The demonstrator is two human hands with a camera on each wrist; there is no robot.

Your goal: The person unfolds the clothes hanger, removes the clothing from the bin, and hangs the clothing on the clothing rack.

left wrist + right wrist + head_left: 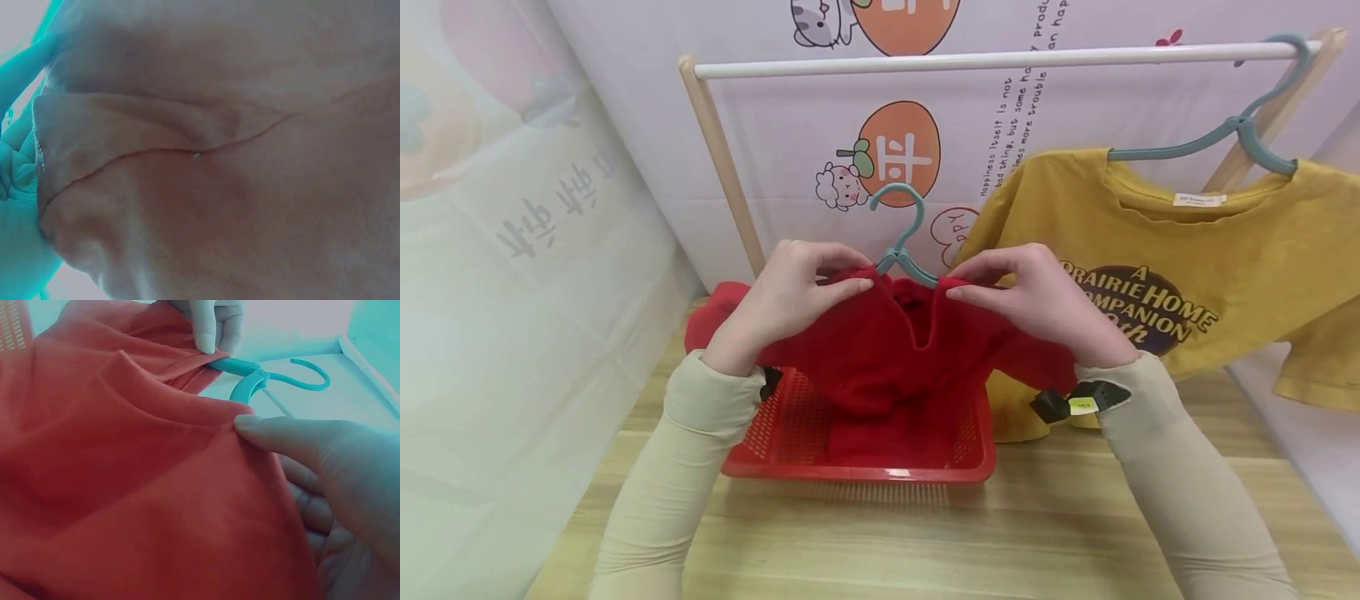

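A red shirt hangs between both hands above a red basket. Inside its neckline sits a blue-green hanger, the hook standing up out of the collar. My left hand pinches the shirt's left shoulder beside the collar, thumb in front. On the other side, my right hand pinches the right shoulder near the neck; in the right wrist view its thumb presses on the collar edge. Fabric of the shirt fills most of the left wrist view. The hanger's arms are mostly hidden under the cloth.
A clothes rack with a white rail stands behind. From its right end a yellow T-shirt hangs on another blue-green hanger. The basket stands on a wooden table. A pale printed sheet borders the left side.
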